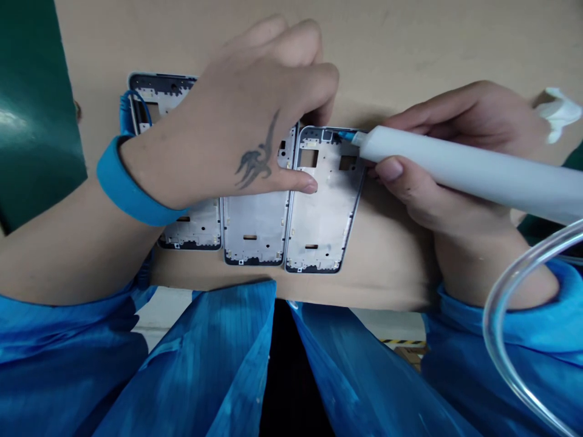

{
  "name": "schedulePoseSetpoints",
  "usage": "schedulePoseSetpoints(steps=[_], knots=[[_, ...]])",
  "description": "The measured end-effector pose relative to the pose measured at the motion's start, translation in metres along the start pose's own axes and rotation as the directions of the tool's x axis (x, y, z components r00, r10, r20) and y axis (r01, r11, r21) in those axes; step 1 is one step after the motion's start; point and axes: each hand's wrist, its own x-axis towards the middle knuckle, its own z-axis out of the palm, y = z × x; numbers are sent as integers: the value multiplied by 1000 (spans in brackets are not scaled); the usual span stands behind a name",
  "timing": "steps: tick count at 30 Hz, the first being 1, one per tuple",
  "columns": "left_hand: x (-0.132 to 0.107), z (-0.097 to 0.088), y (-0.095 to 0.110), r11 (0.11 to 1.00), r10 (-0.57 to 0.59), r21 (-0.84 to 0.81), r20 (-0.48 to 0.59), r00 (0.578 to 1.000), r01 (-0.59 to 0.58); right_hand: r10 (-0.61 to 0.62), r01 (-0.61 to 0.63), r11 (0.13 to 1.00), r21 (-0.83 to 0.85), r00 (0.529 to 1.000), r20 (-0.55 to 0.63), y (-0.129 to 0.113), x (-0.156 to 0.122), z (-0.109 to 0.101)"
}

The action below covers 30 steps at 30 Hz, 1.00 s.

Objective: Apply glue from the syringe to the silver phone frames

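Note:
Several metal phone mid-frames lie side by side on a beige table top (pixel 401 48). My left hand (pixel 237 139) spans them, its fingertip pressing on the rightmost frame (pixel 323 212) and its palm covering most of the leftmost frame (pixel 191 229). The middle frame (pixel 255 224) is partly hidden under my fingers. My right hand (pixel 439 203) grips a white dispensing syringe (pixel 464 164). Its blue nozzle tip (pixel 347 136) touches the top right corner of the rightmost frame.
A clear tube (pixel 496 303) curves from the syringe at lower right. A blue wrist strap (pixel 127 182) with a coiled blue cord (pixel 139 109) sits at my left wrist. A green panel (pixel 31 121) stands at left, and a white tissue (pixel 558 112) lies at right.

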Motion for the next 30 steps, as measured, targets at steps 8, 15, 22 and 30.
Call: schedulePoseSetpoints(steps=[8, 15, 22, 30], knots=[[0, 2, -1, 1000, -19, -17, -7, 1000, 19, 31, -31, 999, 15, 999, -38, 3, -2, -2], [-1, 3, -1, 1000, -4, 28, -3, 1000, 4, 24, -20, 998, 62, 998, -64, 13, -2, 2], [3, -1, 3, 998, -55, -17, 34, 998, 56, 22, -21, 998, 58, 999, -24, 19, -3, -8], [-8, -29, -7, 993, -102, -58, 70, 992, 106, 77, -78, 997, -5, 966, 245, 0, 16, 10]])
